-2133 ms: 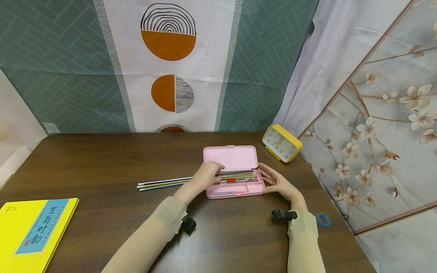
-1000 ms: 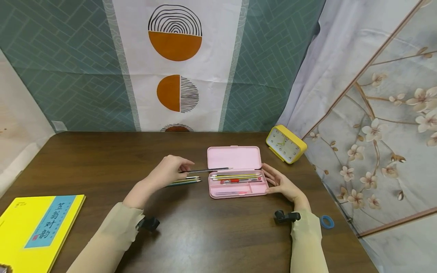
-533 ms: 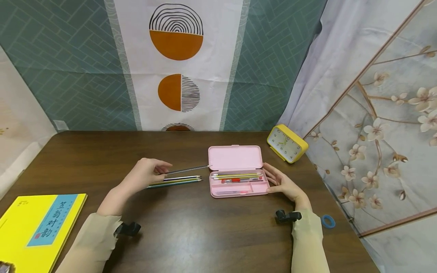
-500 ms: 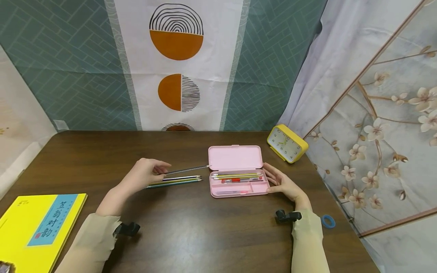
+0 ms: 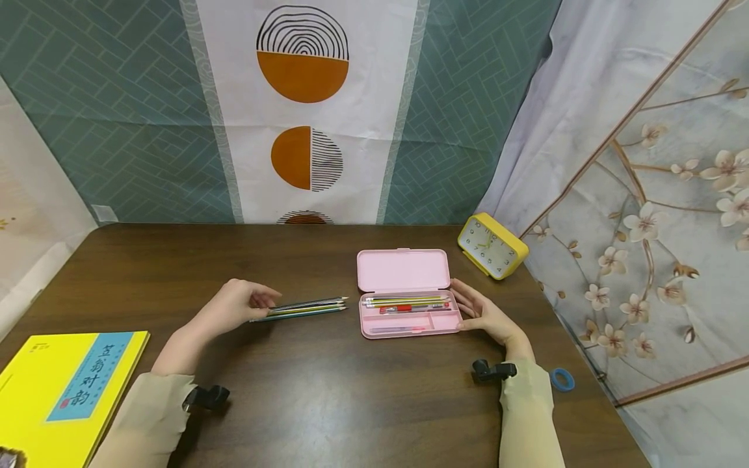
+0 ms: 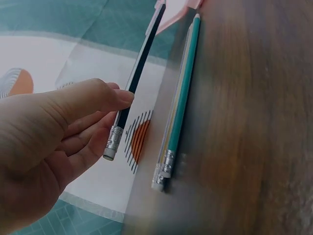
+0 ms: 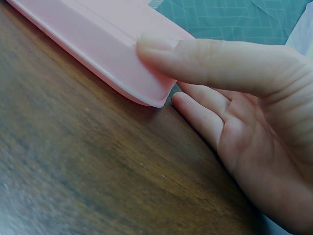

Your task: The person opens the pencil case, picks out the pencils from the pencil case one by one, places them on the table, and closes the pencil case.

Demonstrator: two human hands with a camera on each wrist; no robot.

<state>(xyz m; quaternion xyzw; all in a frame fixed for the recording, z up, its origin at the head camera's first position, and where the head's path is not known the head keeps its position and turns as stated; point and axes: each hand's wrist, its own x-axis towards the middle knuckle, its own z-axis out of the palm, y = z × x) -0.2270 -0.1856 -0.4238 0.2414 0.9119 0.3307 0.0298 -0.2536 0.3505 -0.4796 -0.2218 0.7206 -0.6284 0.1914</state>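
Note:
My left hand [image 5: 242, 302] pinches a black pencil [image 6: 142, 61] near its eraser end, between thumb and fingers. In the left wrist view that pencil slants beside a green pencil [image 6: 186, 83] and lighter pencils lying on the table. The head view shows its tip level with the tips of this small bundle. An open pink pencil case [image 5: 394, 330] stands to the right, its lid tipped back. Inside are several pencils [image 5: 409, 301] and a red pen [image 5: 404, 309]. My right hand [image 5: 486, 315] holds the case's right end, thumb on the front corner and fingers at the back corner.
A yellow alarm clock [image 5: 491, 246] stands behind the case at the right table edge. On the left lies a yellow book [image 5: 35, 377] with a blue title strip. A blue ring [image 5: 562, 379] lies beside the right sleeve. The brown table [image 5: 351, 403] ends at a hanging cloth.
My left hand has lifted the black pencil out of the case, carried it left and lowered it alongside the bundle of pencils. The right hand has stayed at the case's end.

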